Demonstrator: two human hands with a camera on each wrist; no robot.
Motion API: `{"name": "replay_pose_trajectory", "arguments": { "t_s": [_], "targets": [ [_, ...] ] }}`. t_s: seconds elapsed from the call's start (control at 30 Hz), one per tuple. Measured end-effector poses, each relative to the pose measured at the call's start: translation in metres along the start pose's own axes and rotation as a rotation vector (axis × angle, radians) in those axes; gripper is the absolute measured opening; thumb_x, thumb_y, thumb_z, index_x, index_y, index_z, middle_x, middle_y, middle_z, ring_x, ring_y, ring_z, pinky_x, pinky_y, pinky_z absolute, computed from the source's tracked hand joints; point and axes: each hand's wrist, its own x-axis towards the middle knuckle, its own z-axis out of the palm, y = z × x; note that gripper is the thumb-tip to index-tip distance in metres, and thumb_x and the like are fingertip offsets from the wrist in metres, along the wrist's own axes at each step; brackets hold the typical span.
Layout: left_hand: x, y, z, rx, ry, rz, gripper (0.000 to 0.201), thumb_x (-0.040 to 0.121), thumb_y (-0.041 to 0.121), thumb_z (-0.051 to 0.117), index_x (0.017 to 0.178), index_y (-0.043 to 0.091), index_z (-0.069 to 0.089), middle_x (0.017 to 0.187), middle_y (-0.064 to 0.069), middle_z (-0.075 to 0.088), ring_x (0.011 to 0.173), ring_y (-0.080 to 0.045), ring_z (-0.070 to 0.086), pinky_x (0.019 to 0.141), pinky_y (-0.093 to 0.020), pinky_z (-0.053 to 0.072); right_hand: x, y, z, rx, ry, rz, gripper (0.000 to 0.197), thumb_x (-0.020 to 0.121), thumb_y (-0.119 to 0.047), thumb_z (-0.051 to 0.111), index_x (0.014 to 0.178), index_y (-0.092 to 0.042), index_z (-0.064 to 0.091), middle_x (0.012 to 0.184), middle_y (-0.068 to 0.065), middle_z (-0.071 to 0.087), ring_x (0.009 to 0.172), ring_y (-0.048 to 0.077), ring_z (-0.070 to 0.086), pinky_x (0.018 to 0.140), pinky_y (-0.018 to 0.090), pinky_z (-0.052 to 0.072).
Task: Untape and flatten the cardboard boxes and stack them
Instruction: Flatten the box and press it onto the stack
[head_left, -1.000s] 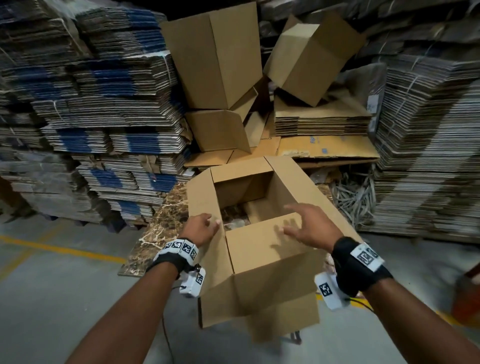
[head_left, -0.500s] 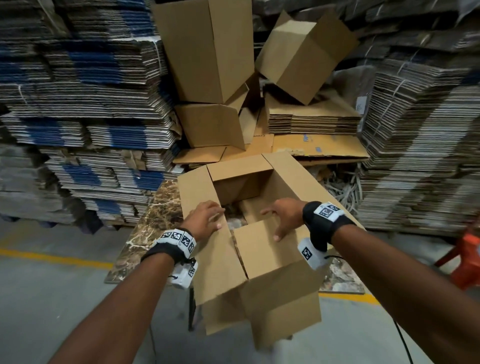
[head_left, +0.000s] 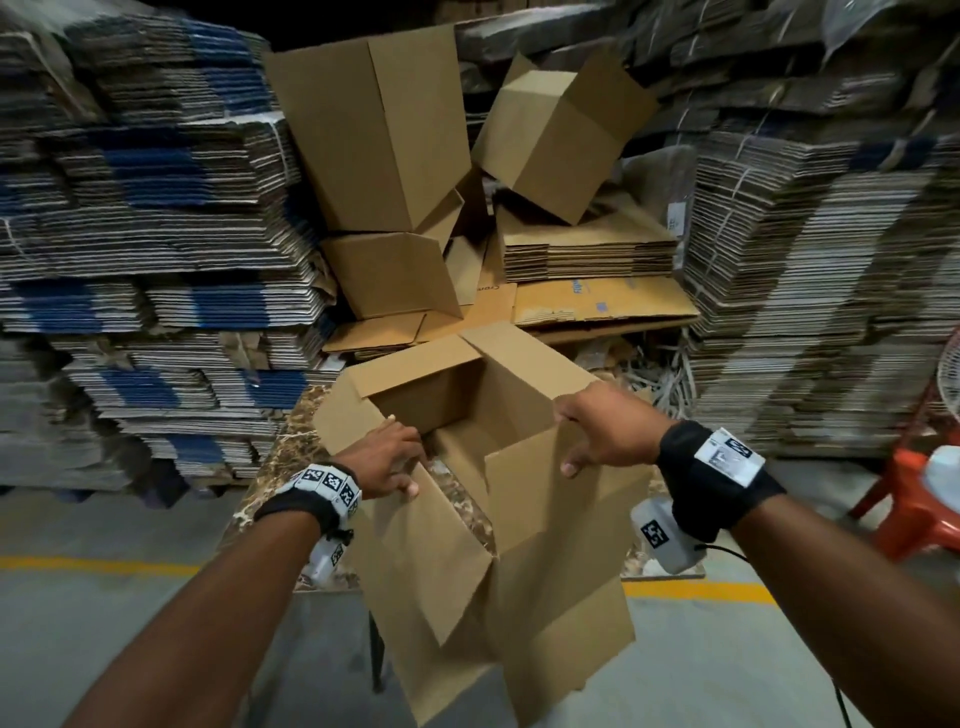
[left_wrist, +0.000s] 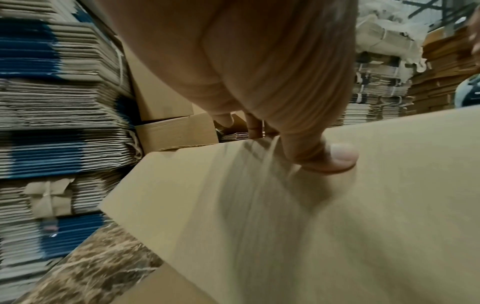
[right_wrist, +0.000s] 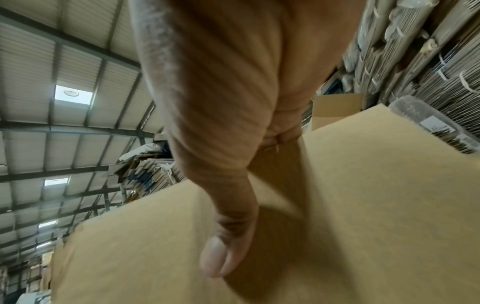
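A brown cardboard box (head_left: 545, 571), open at both ends with its flaps spread, is held tilted over a marble-patterned table (head_left: 280, 457). My left hand (head_left: 387, 460) grips the box's left wall, thumb (left_wrist: 335, 158) pressed on the outside and fingers hooked over the edge. My right hand (head_left: 597, 434) grips the right wall at its top corner, thumb (right_wrist: 221, 261) on the outer face and fingers inside, hidden. The marble top shows through the box's open bottom.
Several assembled boxes (head_left: 374, 135) are piled behind the table beside a low stack of flattened ones (head_left: 587, 254). Tall bundles of flat cardboard (head_left: 145, 234) wall both sides. An orange stool (head_left: 919, 499) stands at the right. A yellow line (head_left: 98, 564) crosses the grey floor.
My right hand left the near flap and took hold of the box's right wall. The left hand stayed on the left wall. The box has skewed and tilted towards me.
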Motion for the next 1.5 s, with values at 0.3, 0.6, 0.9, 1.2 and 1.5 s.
{"name": "replay_pose_trajectory", "arguments": {
  "t_s": [0.3, 0.6, 0.9, 1.2, 1.5],
  "targets": [
    [-0.063, 0.029, -0.002, -0.097, 0.125, -0.318, 0.023, 0.093, 0.043, 0.066, 0.108, 0.030, 0.056, 0.109, 0.009, 0.048, 0.101, -0.012, 0.041, 0.091, -0.035, 0.042, -0.028, 0.034, -0.020, 0.084, 0.199, -0.028, 0.038, 0.071, -0.042, 0.087, 0.080, -0.029, 0.053, 0.083, -0.011, 0.063, 0.080, 0.015, 0.061, 0.069, 0.039, 0.056],
    [-0.095, 0.068, -0.001, -0.068, 0.401, -0.492, 0.016, 0.092, 0.027, 0.070, 0.097, 0.019, 0.057, 0.106, 0.002, 0.053, 0.098, -0.020, 0.044, 0.086, -0.041, 0.039, -0.021, 0.033, -0.056, -0.014, 0.496, -0.278, 0.020, 0.079, -0.018, 0.083, 0.084, -0.025, 0.065, 0.094, -0.002, 0.070, 0.098, 0.021, 0.061, 0.096, 0.047, 0.049],
    [-0.062, 0.076, 0.011, -0.051, 0.637, -0.562, 0.020, 0.087, 0.034, 0.072, 0.080, 0.023, 0.056, 0.085, 0.008, 0.050, 0.085, -0.024, 0.051, 0.084, -0.047, 0.039, 0.009, 0.074, -0.028, -0.120, 0.742, -0.197, 0.034, 0.066, 0.009, 0.082, 0.094, -0.001, 0.066, 0.105, 0.026, 0.073, 0.108, 0.040, 0.069, 0.106, 0.057, 0.043],
    [-0.035, 0.059, 0.033, -0.297, 0.746, -0.604, 0.025, 0.090, 0.033, 0.066, 0.078, 0.026, 0.046, 0.083, 0.009, 0.048, 0.085, -0.022, 0.046, 0.080, -0.037, 0.025, 0.054, 0.114, 0.032, 0.139, 0.637, 0.084, 0.060, 0.082, 0.011, 0.066, 0.124, -0.030, 0.054, 0.146, 0.022, 0.052, 0.130, 0.042, 0.055, 0.100, 0.053, 0.051],
    [-0.013, 0.059, 0.067, -0.270, 0.545, -0.714, 0.029, 0.088, 0.035, 0.076, 0.077, 0.027, 0.050, 0.087, 0.010, 0.050, 0.092, -0.022, 0.049, 0.086, -0.038, 0.031, 0.043, 0.101, 0.110, 0.081, -0.219, -0.029, 0.101, 0.083, 0.016, 0.042, 0.162, -0.022, -0.009, 0.168, 0.005, -0.015, 0.157, 0.024, -0.006, 0.125, 0.034, 0.007]
  ]
}}
